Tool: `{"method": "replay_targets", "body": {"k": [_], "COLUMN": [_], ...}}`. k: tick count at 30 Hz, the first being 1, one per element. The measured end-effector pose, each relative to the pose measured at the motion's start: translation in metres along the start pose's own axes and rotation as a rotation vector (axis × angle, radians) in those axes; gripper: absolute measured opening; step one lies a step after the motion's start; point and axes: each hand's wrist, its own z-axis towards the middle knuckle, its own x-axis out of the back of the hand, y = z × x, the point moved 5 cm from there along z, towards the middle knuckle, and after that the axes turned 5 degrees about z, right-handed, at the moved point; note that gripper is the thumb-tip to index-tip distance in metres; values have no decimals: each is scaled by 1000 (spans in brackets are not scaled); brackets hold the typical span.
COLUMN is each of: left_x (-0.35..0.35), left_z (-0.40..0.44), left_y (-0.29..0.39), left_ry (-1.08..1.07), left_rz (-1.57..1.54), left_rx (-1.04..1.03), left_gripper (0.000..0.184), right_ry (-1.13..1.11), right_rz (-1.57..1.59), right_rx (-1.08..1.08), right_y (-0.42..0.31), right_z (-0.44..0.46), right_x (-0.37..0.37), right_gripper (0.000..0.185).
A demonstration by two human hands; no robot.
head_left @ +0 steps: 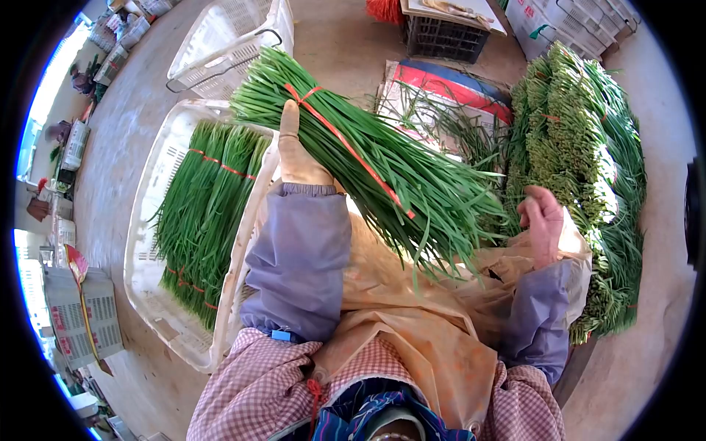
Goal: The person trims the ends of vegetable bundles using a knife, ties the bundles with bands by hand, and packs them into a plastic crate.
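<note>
A bundle of green garlic chives [382, 158] lies slantwise in front of me, its pale cut ends at upper left and leaf tips at lower right. A red tie [346, 140] runs around and along it. My left hand [300, 151], in a tan glove, is closed on the bundle near the cut ends, thumb on top; its other fingers are hidden underneath. To the right of the leaf tips is my right hand [543, 220], bare, its fingers loosely bent and apart, with nothing visible in them. It sits above my tan apron [419, 345].
At left, a white plastic crate [143, 272] holds tied chive bundles [213, 198]. Another white crate [228, 44] stands behind it. Stacked bundles [573, 147] rise at right. Loose leaves lie on a printed sack [441, 95]. Beyond is a black crate [445, 40]; people sit far left.
</note>
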Motion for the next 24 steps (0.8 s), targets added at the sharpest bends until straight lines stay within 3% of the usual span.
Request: {"method": "replay_targets", "body": {"k": [2, 5, 7, 9, 12, 15, 20, 24], "left_x": [1, 2, 2, 0, -11, -6, 10, 0], "left_z": [5, 4, 2, -2, -6, -2, 5, 0], "left_y": [-3, -6, -5, -4, -3, 0, 8, 11], "left_ry": [-12, 36, 88, 120, 191, 141, -19, -33], "left_rz": [-7, -4, 23, 33, -6, 13, 17, 50], "left_rx": [11, 8, -17, -50, -61, -85, -72, -132], "left_gripper": [39, 39, 39, 39, 38, 38, 48, 49], "right_ry": [34, -203, -524, -701, -510, -344, -616, -456], "right_rz": [250, 247, 57, -61, -330, -232, 49, 85], "right_rx": [93, 181, 376, 544, 483, 508, 787, 686], "right_y": [-30, -93, -120, -124, -98, -83, -101, -98], "right_z": [-4, -39, -67, -84, -83, -75, -88, -87], "right_x": [-3, -43, -77, -120, -153, -171, -167, -143], "right_gripper": [23, 18, 13, 10, 12, 18, 5, 4]}}
